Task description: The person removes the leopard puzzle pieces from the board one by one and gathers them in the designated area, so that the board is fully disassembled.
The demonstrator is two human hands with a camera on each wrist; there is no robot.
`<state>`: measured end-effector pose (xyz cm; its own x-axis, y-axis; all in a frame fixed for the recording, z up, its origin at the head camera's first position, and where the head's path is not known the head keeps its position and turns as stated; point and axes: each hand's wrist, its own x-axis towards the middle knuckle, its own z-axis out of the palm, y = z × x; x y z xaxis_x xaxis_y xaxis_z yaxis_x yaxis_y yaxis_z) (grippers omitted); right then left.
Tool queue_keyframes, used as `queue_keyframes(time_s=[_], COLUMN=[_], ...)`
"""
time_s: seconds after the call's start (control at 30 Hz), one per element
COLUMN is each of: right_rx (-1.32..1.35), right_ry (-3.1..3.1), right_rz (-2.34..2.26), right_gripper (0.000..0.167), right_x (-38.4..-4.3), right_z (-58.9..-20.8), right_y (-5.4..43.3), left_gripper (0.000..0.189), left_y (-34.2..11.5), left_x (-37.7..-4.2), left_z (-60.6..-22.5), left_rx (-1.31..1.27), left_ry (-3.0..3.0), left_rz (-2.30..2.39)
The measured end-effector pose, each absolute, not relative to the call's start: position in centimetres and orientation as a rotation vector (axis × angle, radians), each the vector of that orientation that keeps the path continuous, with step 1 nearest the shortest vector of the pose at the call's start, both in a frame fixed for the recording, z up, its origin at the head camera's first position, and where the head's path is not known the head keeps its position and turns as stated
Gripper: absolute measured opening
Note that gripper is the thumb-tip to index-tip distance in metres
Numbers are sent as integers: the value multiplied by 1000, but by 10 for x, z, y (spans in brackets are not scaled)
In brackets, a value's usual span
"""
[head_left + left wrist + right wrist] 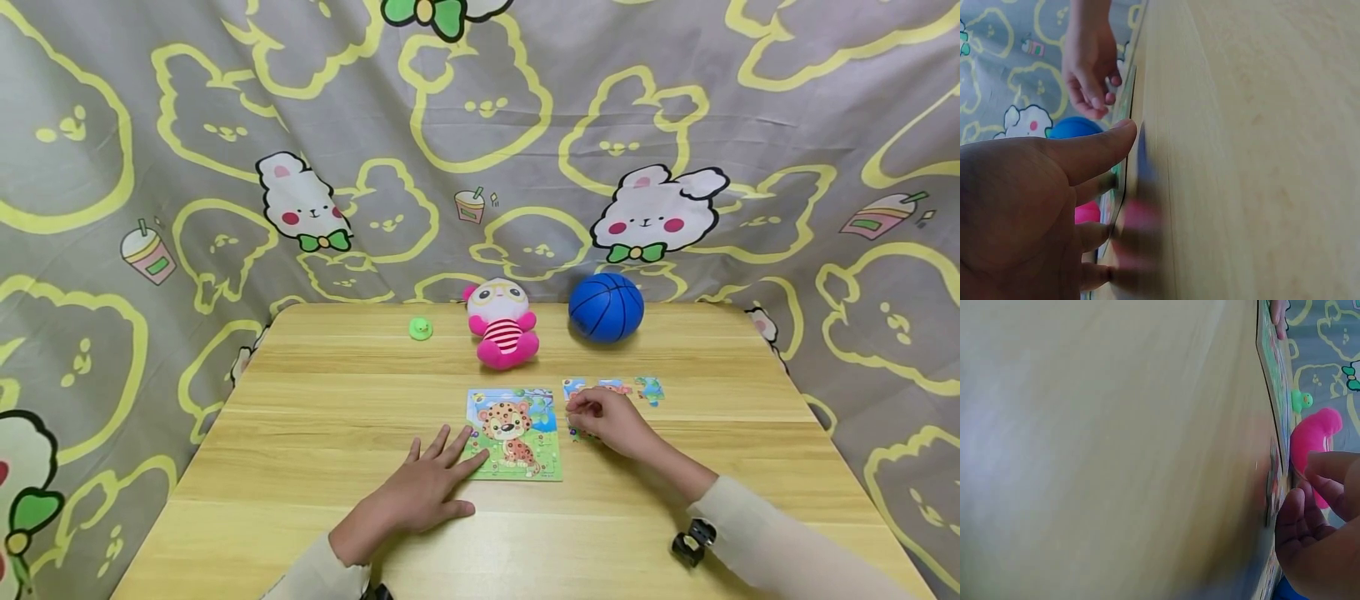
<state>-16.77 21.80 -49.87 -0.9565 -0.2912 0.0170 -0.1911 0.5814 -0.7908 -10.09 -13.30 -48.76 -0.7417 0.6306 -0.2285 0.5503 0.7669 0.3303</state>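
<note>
A leopard picture puzzle [517, 454] lies on the table in the head view, its picture largely filled in. My left hand [431, 490] is spread flat, its fingertips resting on the puzzle's left edge and its thumb on the table. To the right of the puzzle, my right hand [611, 421] hovers over loose puzzle pieces [651, 390] and partly covers them. In the right wrist view its thumb and finger [1329, 465] come together on a thin edge, apparently a puzzle piece, mostly hidden. More pieces [1272, 481] lie below that hand.
Behind the puzzle sit a pink and white plush toy [504, 329], a blue basketball [606, 308] and a small green toy duck [421, 328]. The wooden table [315, 400] ends at a patterned curtain [375, 275].
</note>
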Motion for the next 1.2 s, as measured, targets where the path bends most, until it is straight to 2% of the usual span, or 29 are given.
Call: queue_keyframes(time_s=[1.2], right_rx=[-523], right_ry=[2531], right_rz=[-1418], right_gripper=[18], right_x=[-166], right_z=[-497], right_y=[145], left_gripper=[75], left_y=[-133], left_x=[-102], left_z=[-489], left_rx=[906], left_ry=[2644], left_rz=[326])
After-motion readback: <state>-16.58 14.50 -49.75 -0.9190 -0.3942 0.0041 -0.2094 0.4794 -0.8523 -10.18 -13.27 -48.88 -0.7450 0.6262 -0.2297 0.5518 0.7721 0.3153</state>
